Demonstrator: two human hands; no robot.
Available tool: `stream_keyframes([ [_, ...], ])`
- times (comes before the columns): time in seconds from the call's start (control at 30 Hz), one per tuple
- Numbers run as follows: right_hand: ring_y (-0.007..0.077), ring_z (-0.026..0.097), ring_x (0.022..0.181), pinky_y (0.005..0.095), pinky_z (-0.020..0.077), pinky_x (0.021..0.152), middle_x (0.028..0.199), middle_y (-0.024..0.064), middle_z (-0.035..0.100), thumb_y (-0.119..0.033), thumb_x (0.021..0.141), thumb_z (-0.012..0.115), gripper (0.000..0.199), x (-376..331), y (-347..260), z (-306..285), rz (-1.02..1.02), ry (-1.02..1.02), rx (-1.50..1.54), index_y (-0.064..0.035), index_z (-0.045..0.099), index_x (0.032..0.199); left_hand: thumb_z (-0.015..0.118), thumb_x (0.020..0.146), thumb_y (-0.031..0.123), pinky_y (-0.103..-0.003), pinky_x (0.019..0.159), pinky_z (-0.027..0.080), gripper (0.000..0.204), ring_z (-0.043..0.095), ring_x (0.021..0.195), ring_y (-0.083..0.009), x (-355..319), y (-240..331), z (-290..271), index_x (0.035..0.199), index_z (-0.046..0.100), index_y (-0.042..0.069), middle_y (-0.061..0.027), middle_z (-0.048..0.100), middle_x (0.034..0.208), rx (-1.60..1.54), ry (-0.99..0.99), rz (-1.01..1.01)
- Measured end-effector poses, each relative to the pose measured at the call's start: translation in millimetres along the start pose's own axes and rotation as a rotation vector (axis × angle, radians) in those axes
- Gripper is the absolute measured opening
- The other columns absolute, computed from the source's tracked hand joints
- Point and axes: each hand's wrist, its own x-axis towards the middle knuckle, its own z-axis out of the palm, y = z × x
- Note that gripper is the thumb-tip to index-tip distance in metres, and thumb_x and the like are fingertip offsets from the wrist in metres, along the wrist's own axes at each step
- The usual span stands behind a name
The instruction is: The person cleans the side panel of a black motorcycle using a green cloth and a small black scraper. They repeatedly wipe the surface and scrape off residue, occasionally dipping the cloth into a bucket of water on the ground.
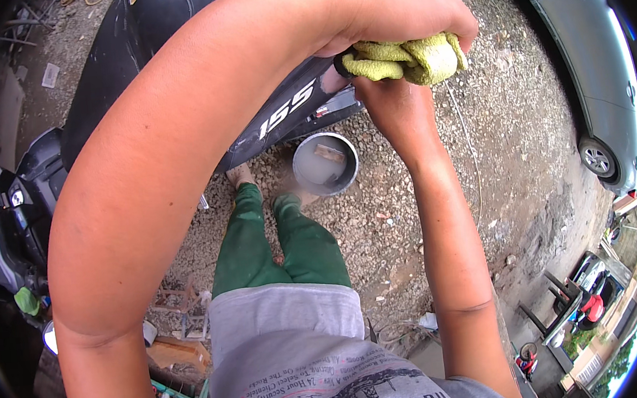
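A bunched yellow-green cloth (431, 60) is squeezed between my two hands at the upper right of centre. My left hand (447, 9) curls over its top and far end, the left arm arching across the view. From below, my right hand (395, 105) closes against its underside; most of those fingers are hidden behind the cloth. Just left of the hands is the dark body of a motorcycle (274, 119) with white markings, partly covered by my left arm. Beneath it on the gravel stands a grey bucket (355, 167) of cloudy water, with a brownish rectangular patch showing inside.
My feet and green trousers (311, 245) are beside the bucket. Another dark motorcycle (10, 226) is at the far left. A silver-grey car (585, 47) is parked on the right. A thin hose or cord (474, 155) runs over the gravel. Wood pieces (177, 355) lie at lower left.
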Motion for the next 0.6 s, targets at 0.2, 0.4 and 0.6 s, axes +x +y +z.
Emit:
stream_keyframes([
  [0.2,0.028,0.071,0.106,0.0401,0.0547,0.089,0.113,0.0139,0.073,-0.01,0.093,0.074,0.029,-7.3,16.5,6.7,-0.204,0.131,0.0,-0.0034,0.068,0.121,0.063,0.093,0.029,-0.032,0.08,0.052,0.033,0.066,0.089,-0.0165,4.0,-2.9,-3.7,0.102,0.072,-0.001,-0.0094,0.072,0.1,-0.081,-0.15,-0.001],
  [0.4,0.0412,0.072,0.077,0.0499,0.0537,0.068,0.075,0.0154,0.072,-0.025,0.093,0.073,0.021,-12.7,-11.9,9.3,0.088,0.065,-0.041,-0.0068,0.069,0.102,0.063,0.1,0.033,-0.03,0.067,0.063,0.036,0.075,0.077,-0.0188,34.2,-37.8,-41.5,0.11,0.071,0.0,-0.0126,0.077,0.098,-0.614,-0.382,0.143],
  [0.6,0.0404,0.073,0.084,0.0484,0.0559,0.074,0.088,0.0182,0.075,-0.018,0.095,0.066,0.017,-0.8,-6.4,4.9,0.147,0.087,0.126,-0.0058,0.07,0.106,0.06,0.103,0.04,-0.038,0.063,0.067,0.044,0.077,0.073,-0.0265,51.4,-40.2,-40.7,0.109,0.07,-0.002,-0.0161,0.076,0.091,-0.681,-0.531,0.058],
])
